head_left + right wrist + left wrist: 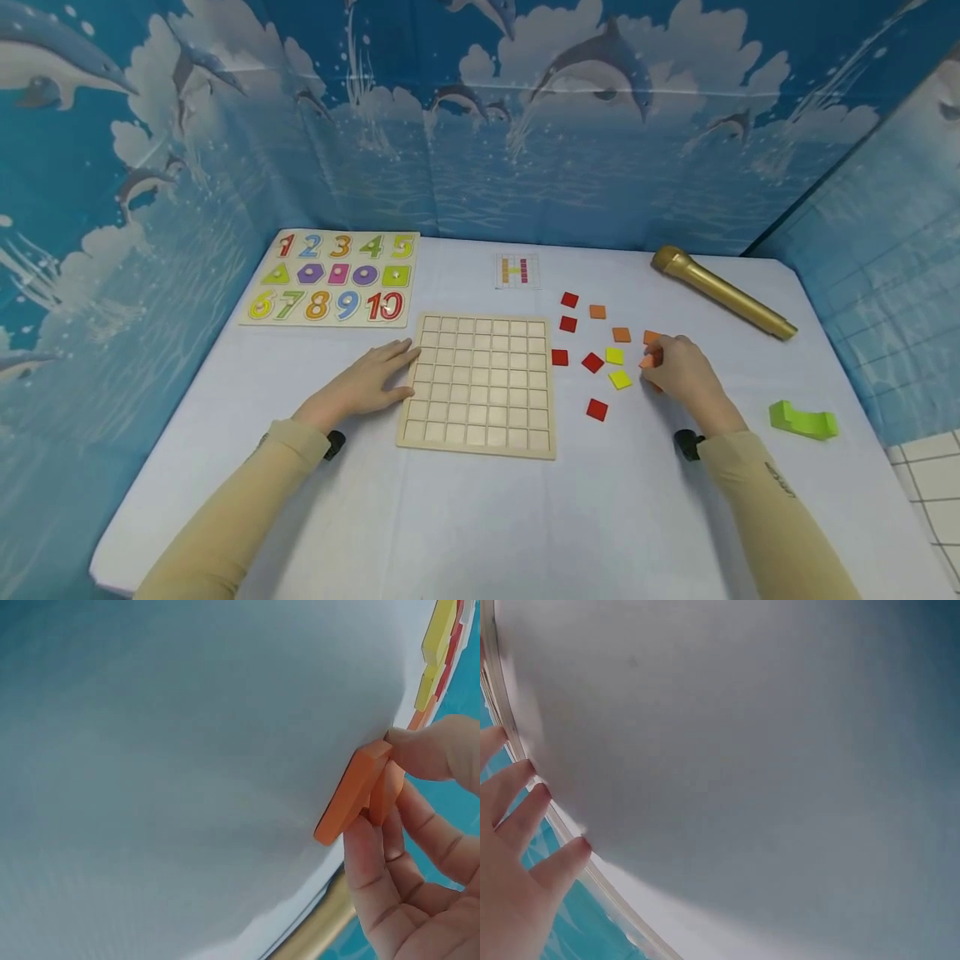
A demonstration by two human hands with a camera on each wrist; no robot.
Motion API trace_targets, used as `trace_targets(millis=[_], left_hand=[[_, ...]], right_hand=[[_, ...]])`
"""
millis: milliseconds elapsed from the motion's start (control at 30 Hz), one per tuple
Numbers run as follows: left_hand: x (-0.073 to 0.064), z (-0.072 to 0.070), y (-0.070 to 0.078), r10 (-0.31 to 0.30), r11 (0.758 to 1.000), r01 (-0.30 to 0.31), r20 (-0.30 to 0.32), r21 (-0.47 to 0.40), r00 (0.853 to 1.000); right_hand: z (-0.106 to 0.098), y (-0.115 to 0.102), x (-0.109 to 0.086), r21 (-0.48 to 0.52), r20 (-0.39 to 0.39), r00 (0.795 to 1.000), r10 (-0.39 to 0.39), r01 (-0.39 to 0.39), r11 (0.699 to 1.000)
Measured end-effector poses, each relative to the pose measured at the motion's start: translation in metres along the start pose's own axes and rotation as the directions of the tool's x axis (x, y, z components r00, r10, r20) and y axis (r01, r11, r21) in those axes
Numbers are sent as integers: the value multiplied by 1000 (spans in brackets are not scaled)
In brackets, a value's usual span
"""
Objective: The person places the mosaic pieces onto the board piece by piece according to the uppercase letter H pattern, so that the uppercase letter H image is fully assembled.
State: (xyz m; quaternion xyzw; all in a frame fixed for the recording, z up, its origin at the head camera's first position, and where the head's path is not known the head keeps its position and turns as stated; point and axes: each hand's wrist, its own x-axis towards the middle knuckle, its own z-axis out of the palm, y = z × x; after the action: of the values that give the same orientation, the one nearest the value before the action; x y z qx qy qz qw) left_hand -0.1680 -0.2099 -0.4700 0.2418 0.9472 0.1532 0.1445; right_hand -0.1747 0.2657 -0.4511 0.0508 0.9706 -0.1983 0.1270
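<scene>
A wooden grid board (477,372) lies flat in the middle of the white table. My left hand (371,379) rests at its left edge, fingers spread, with fingertips against the rim in the left wrist view. To the right of the board, my right hand (682,371) pinches an orange square tile (385,793) between thumb and fingers. Another orange tile (351,793) is right at those fingertips; whether it is also held I cannot tell. Near that hand lie loose orange tiles (621,334), yellow tiles (619,380) and several red tiles (592,362).
A number and shape puzzle board (330,279) lies at the back left. Behind the grid board is a small pattern card (517,271). A gold microphone-shaped object (723,292) lies at the back right, a green curved block (803,421) nearer the right edge.
</scene>
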Motion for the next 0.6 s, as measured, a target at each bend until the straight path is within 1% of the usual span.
trace_targets(millis=[100,233,400,467,600], left_hand=[[0,0,-1,-1,1000,1,5,2,1000],[0,-1,-1,8,1000,-8,0,12,1000],[-1,-2,0,26,1000,-25,-13,17,1000],[-2,-2,0,22,1000,-22,-10,12,1000],[-3,-2,0,19,1000,-19,-9,9,1000]], right_hand=[[0,0,0,-5,-5,1000,-7,7,1000],[-1,2,2,30,-13,1000,-25,25,999],[-4,6,2,91,13,999,-40,39,995],[-5,7,3,110,27,999,-36,33,993],[-7,3,6,140,33,999,-28,23,990]])
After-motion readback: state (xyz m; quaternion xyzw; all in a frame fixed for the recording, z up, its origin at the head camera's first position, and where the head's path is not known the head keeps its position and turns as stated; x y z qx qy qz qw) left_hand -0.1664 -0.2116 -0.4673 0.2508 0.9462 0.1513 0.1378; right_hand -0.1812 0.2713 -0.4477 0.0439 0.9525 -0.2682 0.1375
